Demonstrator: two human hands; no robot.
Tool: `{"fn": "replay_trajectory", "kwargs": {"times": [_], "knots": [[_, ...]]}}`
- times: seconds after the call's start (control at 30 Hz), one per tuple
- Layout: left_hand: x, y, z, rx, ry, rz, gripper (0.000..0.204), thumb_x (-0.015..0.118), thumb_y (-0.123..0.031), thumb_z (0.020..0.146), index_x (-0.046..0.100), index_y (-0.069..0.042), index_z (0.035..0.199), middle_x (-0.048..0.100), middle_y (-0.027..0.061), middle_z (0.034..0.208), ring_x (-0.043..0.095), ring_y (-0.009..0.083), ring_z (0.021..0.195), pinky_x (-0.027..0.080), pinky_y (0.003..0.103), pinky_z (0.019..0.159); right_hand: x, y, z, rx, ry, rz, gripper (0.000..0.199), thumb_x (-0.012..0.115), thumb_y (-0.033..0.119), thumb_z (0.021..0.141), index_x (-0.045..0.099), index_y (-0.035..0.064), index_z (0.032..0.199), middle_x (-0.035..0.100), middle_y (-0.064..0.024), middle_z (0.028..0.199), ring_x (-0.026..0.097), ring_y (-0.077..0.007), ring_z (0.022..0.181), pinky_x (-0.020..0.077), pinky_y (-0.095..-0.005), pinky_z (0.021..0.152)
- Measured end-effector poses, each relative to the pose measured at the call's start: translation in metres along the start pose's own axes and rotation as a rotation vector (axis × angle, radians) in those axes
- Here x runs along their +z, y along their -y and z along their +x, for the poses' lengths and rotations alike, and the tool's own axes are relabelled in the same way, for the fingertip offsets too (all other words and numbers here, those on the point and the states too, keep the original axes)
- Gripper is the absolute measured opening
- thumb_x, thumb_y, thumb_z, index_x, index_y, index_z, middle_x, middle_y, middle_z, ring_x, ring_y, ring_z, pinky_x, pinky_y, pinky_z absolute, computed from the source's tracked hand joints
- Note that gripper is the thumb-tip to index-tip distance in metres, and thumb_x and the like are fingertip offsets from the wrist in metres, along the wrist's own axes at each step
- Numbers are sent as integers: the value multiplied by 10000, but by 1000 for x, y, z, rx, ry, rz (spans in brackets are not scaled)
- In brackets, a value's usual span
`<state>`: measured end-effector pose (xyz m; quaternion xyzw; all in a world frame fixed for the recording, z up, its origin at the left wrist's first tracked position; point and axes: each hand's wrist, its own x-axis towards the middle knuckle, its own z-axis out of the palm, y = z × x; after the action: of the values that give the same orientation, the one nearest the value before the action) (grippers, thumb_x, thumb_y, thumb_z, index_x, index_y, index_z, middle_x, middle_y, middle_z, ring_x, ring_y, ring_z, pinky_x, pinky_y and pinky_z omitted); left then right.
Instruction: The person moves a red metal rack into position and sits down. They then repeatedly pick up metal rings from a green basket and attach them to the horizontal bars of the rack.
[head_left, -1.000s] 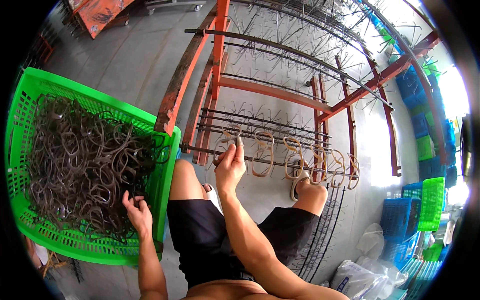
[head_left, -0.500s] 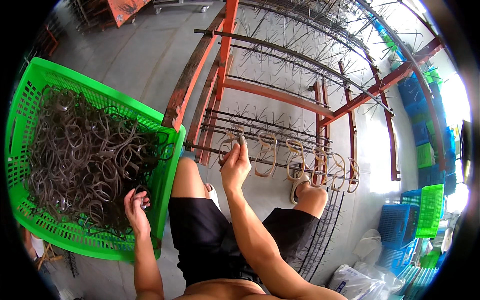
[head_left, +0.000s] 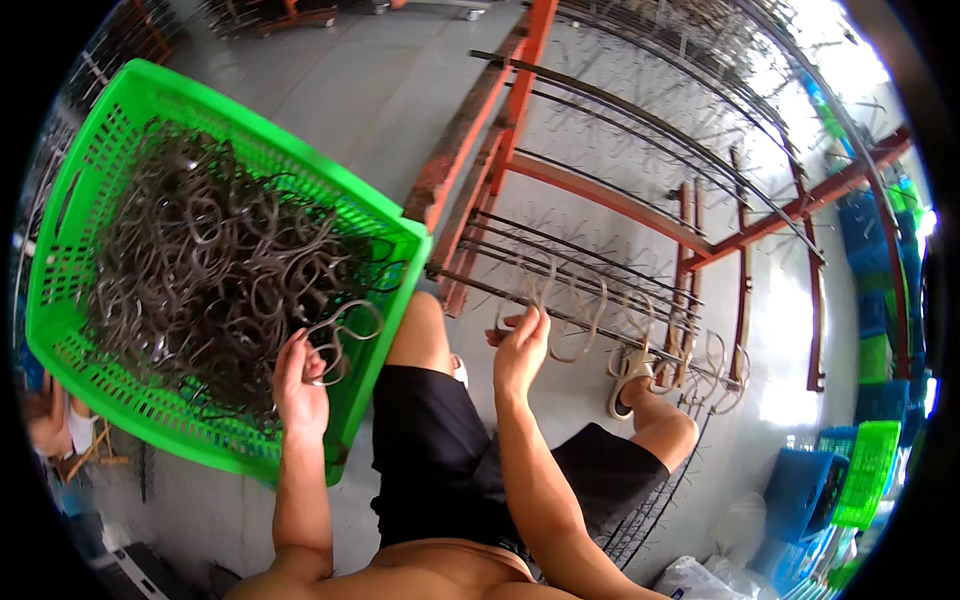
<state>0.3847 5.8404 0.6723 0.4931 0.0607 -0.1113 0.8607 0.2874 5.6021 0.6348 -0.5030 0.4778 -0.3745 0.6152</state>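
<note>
Two hands (head_left: 303, 400), one heaped basket (head_left: 285, 155), one held loop (head_left: 337, 319); from here, at least five hanging loops (head_left: 601, 312), the heap (head_left: 205, 260) uncountable.

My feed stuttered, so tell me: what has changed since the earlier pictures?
The left hand, earlier down at the dark pile, now holds a looped piece over its right edge. The view swung left, shifting the scene rightward. The right hand stays near the left end of the rod; the green crate stays at the person's left.

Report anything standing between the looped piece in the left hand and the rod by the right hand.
The green basket's right rim and the left knee lie between; whether the looped piece sits above that rim is unclear.
</note>
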Motion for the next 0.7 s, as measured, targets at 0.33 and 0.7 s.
{"fn": "replay_trajectory", "kwargs": {"times": [0.33, 0.7], "knots": [[52, -3, -40, -103, 509, 20, 228, 570, -131, 860, 599, 31, 1019, 504, 48, 990, 511, 125, 816, 406, 255, 738, -71, -46, -46, 74, 379, -316, 283, 430, 185, 927, 554, -55, 1011, 626, -133, 843, 583, -234, 746, 467, -316, 747], [139, 54, -98, -284, 939, 314, 173, 528, -176, 900, 572, -8, 903, 444, 28, 958, 489, 122, 764, 401, 247, 621, -250, 94, 3, -887, 183, -349, 98, 524, 49, 832, 571, -22, 880, 571, -48, 662, 523, -137, 510, 401, -240, 465]]}}
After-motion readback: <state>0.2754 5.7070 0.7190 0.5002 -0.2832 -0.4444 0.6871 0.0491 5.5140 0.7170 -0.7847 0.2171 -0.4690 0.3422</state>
